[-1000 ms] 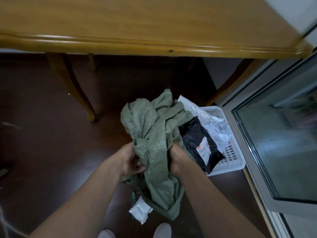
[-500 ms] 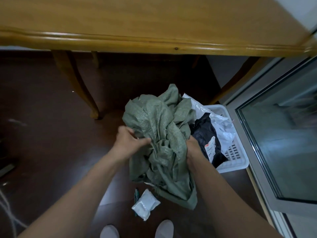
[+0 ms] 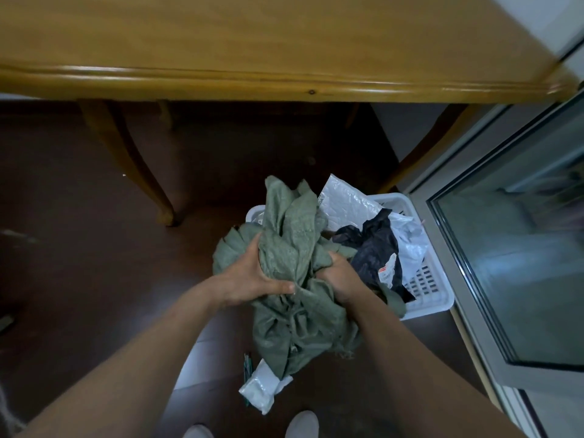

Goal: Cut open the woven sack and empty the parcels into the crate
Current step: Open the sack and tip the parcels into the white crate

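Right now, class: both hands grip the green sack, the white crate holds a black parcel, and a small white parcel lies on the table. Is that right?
One slip: in the head view the small white parcel lies on the floor, not the table. The rest stands.

Woven sack (image 3: 294, 248): 1, green.
Crate (image 3: 437, 298): 1, white.
Parcels in crate: 3 visible, namely white bubble mailer (image 3: 347, 205), black bag (image 3: 374, 251) and pale plastic bag (image 3: 409, 245). Any beneath are hidden, not counted.
Parcel on floor: 1, small white packet (image 3: 264, 387).
Parcels seen in all: 4.
Grips (bare hands): 2, left grip (image 3: 252, 276) and right grip (image 3: 341, 276).
Shoe toes (image 3: 301, 425): 2.
Table (image 3: 284, 42): 1. Table legs (image 3: 136, 172) plainly seen: 2.
Glass door (image 3: 521, 235): 1.
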